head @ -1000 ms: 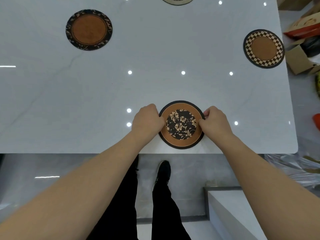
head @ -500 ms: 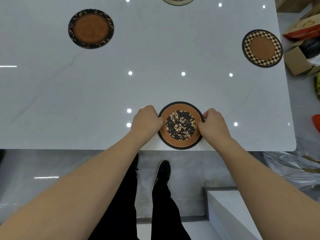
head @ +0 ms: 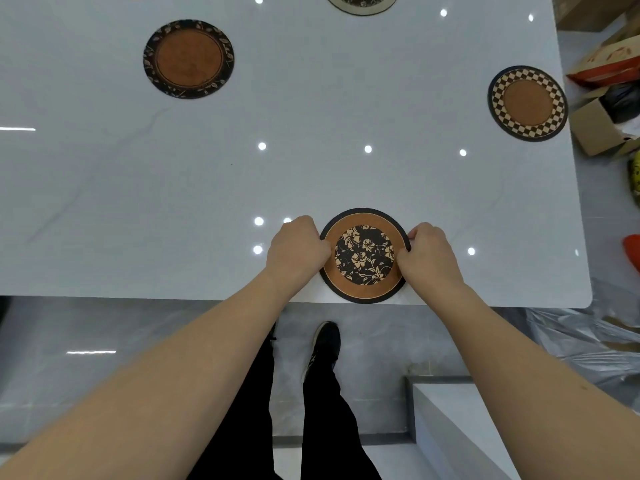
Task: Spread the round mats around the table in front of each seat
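A: At the near edge of the table [head: 104, 202], floral mat [head: 363, 255] lies flat, its near rim about level with the table's lip. Left hand [head: 298, 247] curled on the left rim, right hand [head: 429, 252] curled on the right rim, each pinching the mat's edge

B: Any change from a second ago?

A: Very little. Both hands hold the same grip; the mat sits a shade closer to the near edge, though the camera shifted too, so hard to be sure

B: Meaning for the task?

A: Looks like a final nudge to square this mat to the seat. Leaf-rim mat [head: 188, 58] far left, checked mat [head: 527, 103] at the right end, a pale one [head: 360, 3] cut off at the top. Likely little left here but letting go
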Available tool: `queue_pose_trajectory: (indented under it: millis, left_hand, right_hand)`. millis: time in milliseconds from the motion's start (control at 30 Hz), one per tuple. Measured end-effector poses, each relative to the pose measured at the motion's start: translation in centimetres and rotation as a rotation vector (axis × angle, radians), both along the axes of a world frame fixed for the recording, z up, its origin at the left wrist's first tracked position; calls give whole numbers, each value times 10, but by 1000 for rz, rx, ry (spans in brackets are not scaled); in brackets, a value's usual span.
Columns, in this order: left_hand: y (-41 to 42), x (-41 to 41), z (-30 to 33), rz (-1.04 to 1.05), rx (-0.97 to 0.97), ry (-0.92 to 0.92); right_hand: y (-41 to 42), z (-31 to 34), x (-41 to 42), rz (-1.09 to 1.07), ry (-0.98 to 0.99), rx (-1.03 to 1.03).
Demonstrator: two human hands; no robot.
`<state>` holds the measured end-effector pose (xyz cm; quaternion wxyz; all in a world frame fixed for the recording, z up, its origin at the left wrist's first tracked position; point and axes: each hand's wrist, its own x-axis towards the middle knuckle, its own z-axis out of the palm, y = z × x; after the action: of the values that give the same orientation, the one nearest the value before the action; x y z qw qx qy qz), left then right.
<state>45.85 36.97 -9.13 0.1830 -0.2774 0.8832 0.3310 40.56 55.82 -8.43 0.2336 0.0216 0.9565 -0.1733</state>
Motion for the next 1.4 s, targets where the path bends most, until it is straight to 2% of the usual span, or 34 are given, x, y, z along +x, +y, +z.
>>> queue_pose_trajectory:
  millis: [133,267,567,833,967,1100,1400]
  left_hand:
    - [-3,7,8,10,-43,93]
    - [-25,19,19,16,-155,202]
    - [-121,97,41,315,-292,266]
    - [-204,193,55,508,-431,207]
    - [-228,251,62,816,-450,140]
    - [-234,313,68,979,-479,80]
    - [-267,422,70,1213,-501,28]
  right_hand:
    - [-5,10,3,160,118,58]
    - [-27,25,5,324,179,-27]
    - [-148,70,31,753,177,-196]
    - [-276,90,91,1091,188,-277]
    - [-333,88,135,1334,138,-321]
    - [-377,86,184,1508,105,-355]
    - [-455,86,283,1732,53,-372]
